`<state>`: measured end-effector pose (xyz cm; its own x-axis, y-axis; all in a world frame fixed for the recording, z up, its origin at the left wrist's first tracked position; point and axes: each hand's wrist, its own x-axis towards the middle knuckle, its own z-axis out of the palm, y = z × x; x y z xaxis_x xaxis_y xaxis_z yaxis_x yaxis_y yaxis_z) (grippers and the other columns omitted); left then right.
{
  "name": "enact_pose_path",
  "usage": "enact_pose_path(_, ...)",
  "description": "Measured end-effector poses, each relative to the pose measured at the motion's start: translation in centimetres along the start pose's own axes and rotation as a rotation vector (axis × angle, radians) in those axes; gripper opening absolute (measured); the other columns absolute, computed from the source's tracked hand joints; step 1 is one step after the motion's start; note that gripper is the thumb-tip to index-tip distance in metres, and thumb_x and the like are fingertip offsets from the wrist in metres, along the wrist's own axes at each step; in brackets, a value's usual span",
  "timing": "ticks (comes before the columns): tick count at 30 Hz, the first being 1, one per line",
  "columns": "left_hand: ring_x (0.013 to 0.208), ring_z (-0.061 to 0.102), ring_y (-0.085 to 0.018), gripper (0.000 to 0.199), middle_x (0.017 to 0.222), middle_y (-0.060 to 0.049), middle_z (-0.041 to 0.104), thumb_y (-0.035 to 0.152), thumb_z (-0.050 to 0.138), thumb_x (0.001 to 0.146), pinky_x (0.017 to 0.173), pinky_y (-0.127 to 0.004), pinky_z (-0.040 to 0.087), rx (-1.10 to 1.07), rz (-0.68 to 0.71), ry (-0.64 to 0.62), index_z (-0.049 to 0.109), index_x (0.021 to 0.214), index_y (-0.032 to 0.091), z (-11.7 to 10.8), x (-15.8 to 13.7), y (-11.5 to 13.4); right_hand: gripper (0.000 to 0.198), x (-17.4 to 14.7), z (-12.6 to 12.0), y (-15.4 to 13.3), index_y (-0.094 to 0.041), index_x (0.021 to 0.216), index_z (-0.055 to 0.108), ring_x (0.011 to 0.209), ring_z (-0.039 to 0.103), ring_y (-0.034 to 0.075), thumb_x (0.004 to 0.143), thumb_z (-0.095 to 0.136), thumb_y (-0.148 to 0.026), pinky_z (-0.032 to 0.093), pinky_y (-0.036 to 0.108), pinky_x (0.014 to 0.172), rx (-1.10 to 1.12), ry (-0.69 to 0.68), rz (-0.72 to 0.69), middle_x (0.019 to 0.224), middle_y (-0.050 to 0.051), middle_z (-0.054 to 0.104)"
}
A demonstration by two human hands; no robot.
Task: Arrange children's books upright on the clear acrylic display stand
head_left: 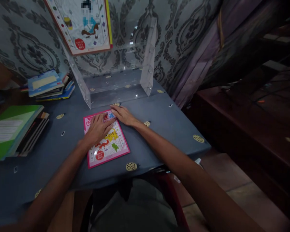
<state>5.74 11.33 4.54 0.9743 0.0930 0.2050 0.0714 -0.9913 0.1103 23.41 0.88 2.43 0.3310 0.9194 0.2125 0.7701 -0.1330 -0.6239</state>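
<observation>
A pink-bordered children's book (114, 146) lies on the table in front of me, its cover showing a yellow tiger and a red animal. My left hand (98, 127) rests flat on the upper part of that cover, fingers stretched out. At the book's top right corner is my right hand (123, 115), laid on the edge and the tablecloth with its fingers extended. Neither hand grips anything. Just beyond the book stands a clear acrylic rack (118, 96). A similar book with a red border (93, 38) sits upright high on the rack's left side.
On the left are a stack of green and dark books (14, 129) and a smaller pile of blue books (48, 85). A blue-grey tablecloth with pineapple prints (164, 129) covers the table. A purple curtain (198, 67) hangs at the right, beside a dark wooden cabinet (244, 119).
</observation>
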Motion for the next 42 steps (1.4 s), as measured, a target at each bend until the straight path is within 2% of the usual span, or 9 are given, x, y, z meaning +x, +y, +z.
enact_pose_path(6,0.131,0.041,-0.03,0.039,0.143,-0.011,0.046,0.039,0.042,0.104,0.112,-0.056,0.034,-0.078,0.105,-0.015,0.064,0.136,0.037,-0.6,-1.7,1.7,0.048,0.0,0.0,0.0,-0.014,0.148,0.046,0.135,0.055,0.023,0.109,0.034,-0.038,0.028,0.045,0.122,-0.012,-0.002,-0.023,0.144,0.012,0.062)
enact_pose_path(14,0.129,0.042,-0.03,0.039,0.14,-0.01,0.047,0.039,0.046,0.103,0.111,-0.058,0.034,-0.139,0.27,-0.048,0.058,0.14,0.043,-1.1,-4.6,4.3,0.052,-0.2,-0.1,0.2,-0.011,0.151,0.04,0.139,0.052,0.024,0.103,0.044,-0.032,0.023,0.05,0.123,-0.02,-0.033,-0.047,0.148,0.015,0.058)
enact_pose_path(19,0.136,0.039,-0.028,0.039,0.146,-0.006,0.044,0.037,0.044,0.104,0.116,-0.06,0.028,-0.162,0.323,-0.072,0.056,0.139,0.049,-1.2,-6.1,5.8,0.055,-0.3,0.0,0.4,-0.01,0.152,0.039,0.139,0.052,0.024,0.101,0.046,-0.032,0.022,0.05,0.123,-0.028,-0.026,-0.048,0.149,0.016,0.057)
enact_pose_path(24,0.137,0.039,-0.027,0.039,0.149,-0.003,0.044,0.037,0.046,0.104,0.117,-0.059,0.028,-0.175,0.315,-0.071,0.055,0.139,0.051,-1.1,-6.4,6.0,0.055,-0.9,0.2,-0.2,-0.013,0.152,0.041,0.14,0.05,0.025,0.102,0.048,-0.036,0.019,0.052,0.124,-0.078,-0.027,-0.047,0.151,0.015,0.055)
enact_pose_path(29,0.134,0.041,-0.026,0.039,0.143,-0.005,0.047,0.037,0.047,0.103,0.116,-0.059,0.031,-0.124,0.329,-0.041,0.056,0.139,0.049,-1.0,-6.5,6.1,0.059,-1.9,0.4,-3.4,-0.008,0.149,0.045,0.153,0.029,0.03,0.105,0.041,-0.047,0.018,0.057,0.124,-0.196,-0.074,0.052,0.159,0.02,0.042)
enact_pose_path(34,0.129,0.046,-0.025,0.037,0.137,-0.005,0.053,0.036,0.049,0.103,0.115,-0.058,0.033,-0.126,0.32,-0.017,0.059,0.136,0.048,-1.7,-6.4,6.6,0.073,-2.0,0.6,-6.9,0.0,0.15,0.041,0.155,0.021,0.036,0.104,0.036,-0.056,0.015,0.061,0.123,-0.286,-0.126,0.178,0.162,0.026,0.032)
enact_pose_path(38,0.126,0.05,-0.025,0.033,0.132,-0.007,0.058,0.034,0.054,0.101,0.112,-0.053,0.038,-0.131,0.333,0.033,0.066,0.129,0.042,-2.2,-6.4,7.0,0.068,-2.9,1.6,-8.2,-0.001,0.15,0.042,0.155,0.02,0.037,0.104,0.037,-0.052,0.018,0.06,0.123,-0.287,-0.07,0.248,0.162,0.025,0.034)
enact_pose_path(42,0.113,0.06,-0.022,0.025,0.115,-0.006,0.071,0.026,0.055,0.099,0.11,-0.047,0.042,-0.223,0.372,0.128,0.073,0.117,0.028,-2.0,-6.7,7.0,0.061,-4.3,3.0,-8.2,-0.006,0.151,0.044,0.153,0.028,0.033,0.106,0.035,-0.046,0.023,0.053,0.123,-0.253,0.025,0.288,0.162,0.021,0.035)
